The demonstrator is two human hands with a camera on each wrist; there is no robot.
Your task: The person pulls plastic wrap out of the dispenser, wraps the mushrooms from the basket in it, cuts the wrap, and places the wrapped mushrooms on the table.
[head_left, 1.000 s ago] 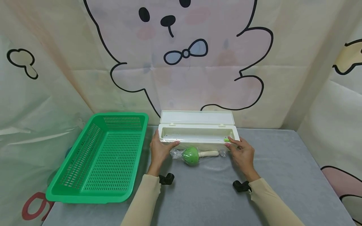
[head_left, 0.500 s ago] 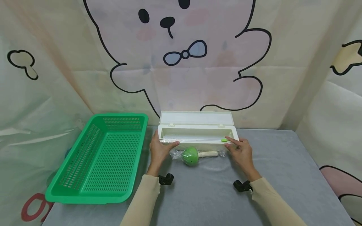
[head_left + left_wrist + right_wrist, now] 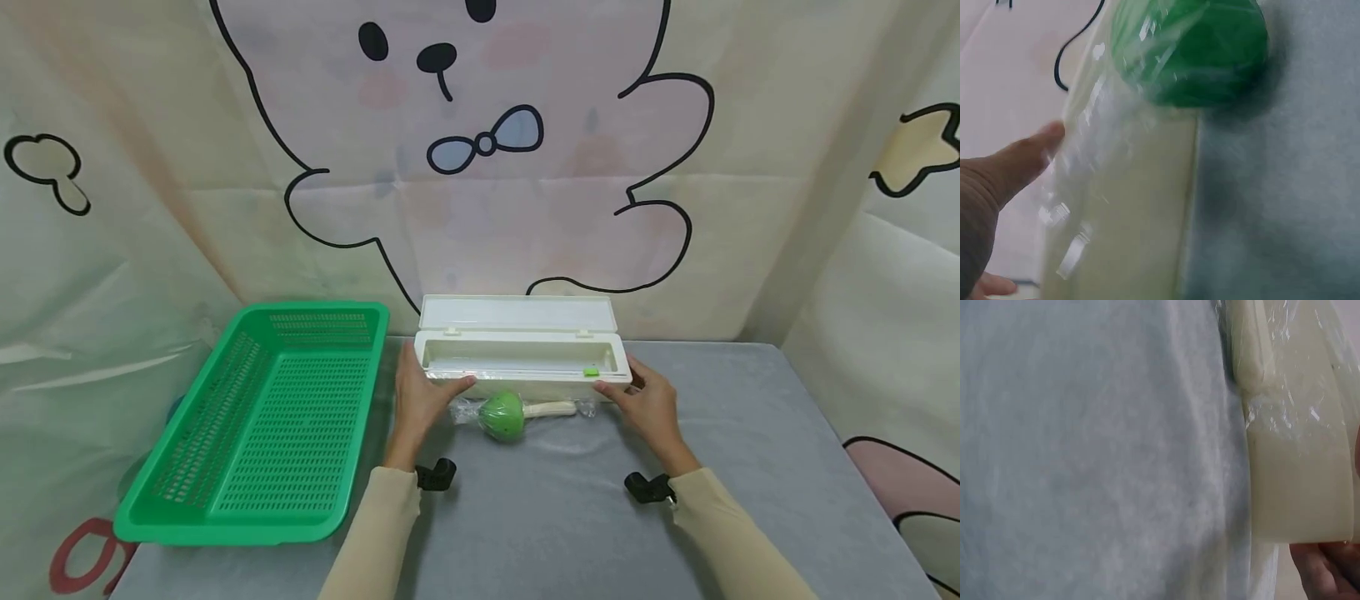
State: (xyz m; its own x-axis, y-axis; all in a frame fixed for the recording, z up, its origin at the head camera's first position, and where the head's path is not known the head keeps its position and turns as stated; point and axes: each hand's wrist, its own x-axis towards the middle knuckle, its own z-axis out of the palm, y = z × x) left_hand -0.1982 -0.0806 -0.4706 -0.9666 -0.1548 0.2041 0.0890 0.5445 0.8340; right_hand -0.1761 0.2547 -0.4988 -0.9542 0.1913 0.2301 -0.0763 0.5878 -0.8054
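Note:
A long white plastic box stands at the back of the table with its hinged lid raised. My left hand grips its left end, thumb on the front edge and fingers round the side. At the right end, my right hand holds it likewise, with the fingers partly hidden behind the corner. A small bright green slider sits on the front rim near the right. Before the box lies a clear-wrapped thing with a green round head and a cream stick-like handle; its wrapping overlaps the box front.
A green perforated plastic basket stands to the left of the box. Grey cloth covers the table. Printed fabric hangs behind the table and along both sides.
The green slider has shifted a little to the left along the rim. My right index finger has left it, and that hand now wraps the box's right end. The left hand keeps its grip.

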